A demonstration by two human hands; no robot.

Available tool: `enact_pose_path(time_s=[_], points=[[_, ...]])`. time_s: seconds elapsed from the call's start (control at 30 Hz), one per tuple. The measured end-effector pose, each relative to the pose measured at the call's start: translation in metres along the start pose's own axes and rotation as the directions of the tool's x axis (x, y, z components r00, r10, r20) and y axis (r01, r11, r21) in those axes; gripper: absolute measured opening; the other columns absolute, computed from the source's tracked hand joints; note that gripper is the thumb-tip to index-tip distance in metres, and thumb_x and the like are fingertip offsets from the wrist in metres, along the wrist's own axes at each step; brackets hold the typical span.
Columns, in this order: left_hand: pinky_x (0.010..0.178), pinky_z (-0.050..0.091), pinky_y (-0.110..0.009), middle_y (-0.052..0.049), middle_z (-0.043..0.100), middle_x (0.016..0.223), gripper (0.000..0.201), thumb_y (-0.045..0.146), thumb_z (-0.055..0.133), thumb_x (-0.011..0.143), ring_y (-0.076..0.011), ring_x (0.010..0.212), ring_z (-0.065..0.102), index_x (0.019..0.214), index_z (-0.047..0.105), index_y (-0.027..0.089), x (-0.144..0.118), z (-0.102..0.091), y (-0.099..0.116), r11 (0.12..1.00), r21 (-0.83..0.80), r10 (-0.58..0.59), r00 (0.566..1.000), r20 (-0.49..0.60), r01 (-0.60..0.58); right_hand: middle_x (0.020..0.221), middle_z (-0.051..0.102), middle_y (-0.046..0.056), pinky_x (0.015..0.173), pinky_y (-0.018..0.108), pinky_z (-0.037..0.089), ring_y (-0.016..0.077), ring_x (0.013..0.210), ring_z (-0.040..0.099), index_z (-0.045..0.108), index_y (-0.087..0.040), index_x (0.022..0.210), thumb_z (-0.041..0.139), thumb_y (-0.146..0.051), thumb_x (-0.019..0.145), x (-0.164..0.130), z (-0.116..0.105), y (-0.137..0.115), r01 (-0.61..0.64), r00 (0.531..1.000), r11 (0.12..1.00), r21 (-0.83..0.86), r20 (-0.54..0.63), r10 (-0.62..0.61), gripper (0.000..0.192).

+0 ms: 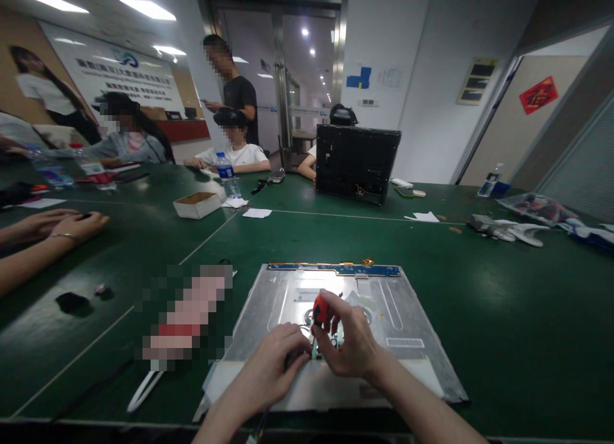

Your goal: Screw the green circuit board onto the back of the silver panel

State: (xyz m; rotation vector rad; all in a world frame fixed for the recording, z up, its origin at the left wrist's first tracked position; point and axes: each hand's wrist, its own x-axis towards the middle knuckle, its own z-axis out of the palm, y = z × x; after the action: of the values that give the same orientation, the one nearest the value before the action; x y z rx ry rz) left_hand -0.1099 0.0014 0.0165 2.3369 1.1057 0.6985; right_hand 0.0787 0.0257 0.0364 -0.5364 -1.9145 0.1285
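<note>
On the table before me lies a flat silver display panel (288, 303), its metal back facing up and a blue circuit strip (330, 269) along its far edge. My right hand (352, 338) grips a small screwdriver with a red and black handle (320, 308). The screwdriver stands nearly upright, its shaft pointing down at the middle of the panel. My left hand (275, 364) is closed just left of the shaft, fingertips bent together near the tip. What those fingers hold, if anything, is hidden. Small parts and a board under both hands are partly covered.
A blurred-out pinkish object (196, 309) lies left of the panel. Another person's hands (71, 226) rest on the table at far left. A white box (196, 205), a water bottle (227, 175) and a black monitor casing (357, 162) stand farther back. Several people are around the table.
</note>
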Motion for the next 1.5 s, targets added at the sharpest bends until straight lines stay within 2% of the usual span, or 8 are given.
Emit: enact_pose_path(time_s=[0.3,0.6,0.87,1.17,1.5], points=[[0.079,0.048,-0.032,-0.005,0.065,0.091,0.016,0.015,0.048,0.087,-0.0206,0.087,0.06,0.09,0.063,0.02,0.0005,0.0013,-0.0012,1.0,-0.017,-0.008,1.0,0.004,0.008,0.079,0.065,0.001,0.045,0.021,0.043,0.0101,0.05,0.053,0.029,-0.019,0.138,0.05,-0.023,0.089,0.0022,0.0001,-0.0003,0.014,1.0,1.0,-0.023,0.002,-0.014,0.053],[0.078,0.048,-0.032,-0.005,0.065,0.09,0.015,0.016,0.049,0.088,-0.0203,0.087,0.06,0.09,0.063,0.021,0.0003,0.0008,0.0002,1.0,0.005,-0.007,1.0,0.002,0.007,0.084,0.067,0.004,0.046,0.022,0.047,0.0107,0.052,0.057,0.028,-0.016,0.14,0.047,-0.016,0.085,-0.0006,-0.0004,0.0011,-0.005,1.0,1.0,0.004,0.01,0.005,0.059],[0.08,0.048,-0.032,-0.005,0.065,0.093,0.016,0.015,0.048,0.088,-0.0201,0.088,0.061,0.091,0.063,0.021,0.0007,0.0016,-0.0017,0.999,-0.002,0.032,0.999,-0.01,-0.032,0.079,0.064,0.0,0.045,0.021,0.044,0.0098,0.051,0.053,0.031,-0.021,0.137,0.05,-0.024,0.089,0.0004,0.0013,0.0018,-0.005,1.0,0.999,-0.037,-0.006,0.004,0.052],[0.078,0.048,-0.031,-0.005,0.064,0.09,0.016,0.017,0.049,0.088,-0.0201,0.086,0.06,0.092,0.064,0.021,0.0004,0.0002,-0.0008,1.0,0.011,-0.005,1.0,0.012,0.005,0.084,0.065,0.003,0.046,0.021,0.046,0.0104,0.053,0.056,0.027,-0.017,0.14,0.047,-0.014,0.084,0.0026,-0.003,-0.0008,-0.002,1.0,1.0,0.018,0.019,0.002,0.059],[0.079,0.048,-0.032,-0.005,0.065,0.093,0.017,0.014,0.048,0.088,-0.0209,0.09,0.06,0.091,0.063,0.02,0.0003,0.0007,-0.001,1.0,-0.011,-0.017,1.0,0.019,0.017,0.08,0.065,0.001,0.046,0.022,0.043,0.0105,0.051,0.054,0.031,-0.02,0.136,0.052,-0.026,0.089,-0.0005,0.0,0.0019,-0.011,1.0,1.0,-0.023,0.003,0.011,0.052]])
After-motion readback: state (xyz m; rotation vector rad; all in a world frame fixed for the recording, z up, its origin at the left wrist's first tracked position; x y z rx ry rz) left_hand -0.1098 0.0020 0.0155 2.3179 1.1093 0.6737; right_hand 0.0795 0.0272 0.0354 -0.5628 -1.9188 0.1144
